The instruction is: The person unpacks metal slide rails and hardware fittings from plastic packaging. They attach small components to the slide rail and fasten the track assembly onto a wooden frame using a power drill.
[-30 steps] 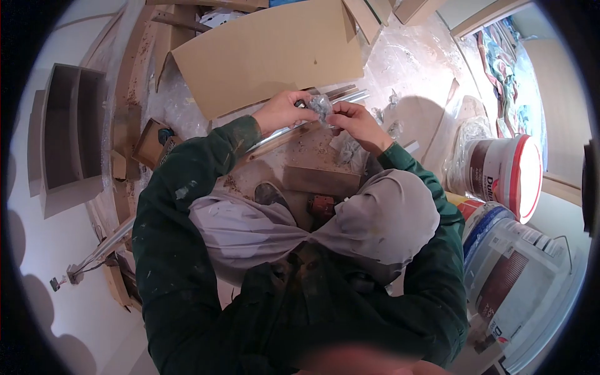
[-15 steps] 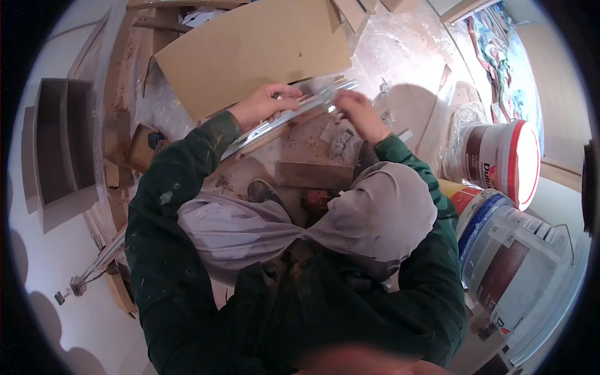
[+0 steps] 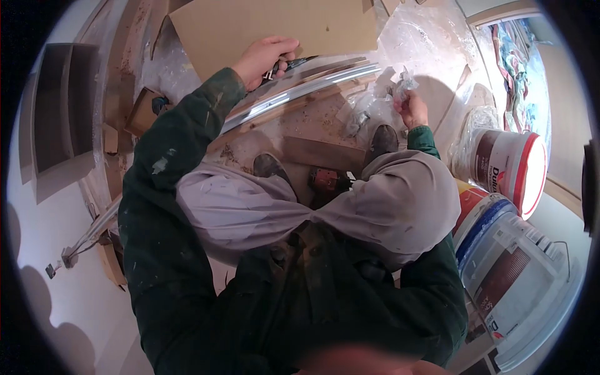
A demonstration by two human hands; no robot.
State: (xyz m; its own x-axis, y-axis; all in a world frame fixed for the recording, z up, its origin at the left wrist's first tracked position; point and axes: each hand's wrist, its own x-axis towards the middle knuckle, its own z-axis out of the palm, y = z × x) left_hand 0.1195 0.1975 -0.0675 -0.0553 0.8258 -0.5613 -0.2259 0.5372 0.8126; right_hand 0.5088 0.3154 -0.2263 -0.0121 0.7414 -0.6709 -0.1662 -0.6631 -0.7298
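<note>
My left hand [image 3: 265, 61] is closed round a small dark and metallic item [image 3: 271, 71], just over the near edge of a large cardboard sheet [image 3: 275, 31]. My right hand [image 3: 412, 111], out to the right, has its fingers pressed on a crumpled clear plastic bag [image 3: 405, 82]. Long shiny metal rails [image 3: 300, 91] lie on the floor between the hands, beside wooden strips [image 3: 337, 89]. Another clear bag with small parts [image 3: 357, 120] lies beyond my right shoe.
A red and black power tool [image 3: 329, 180] lies between my legs, near a wooden block [image 3: 324, 153]. White buckets [image 3: 500, 164] and a clear-lidded tub [image 3: 519, 275] stand at the right. An open cardboard box [image 3: 142, 111] and grey shelving [image 3: 62, 112] are at the left.
My hands have moved apart. The right one has gone right with the plastic bag, and the left has moved up and away from it, keeping the small item.
</note>
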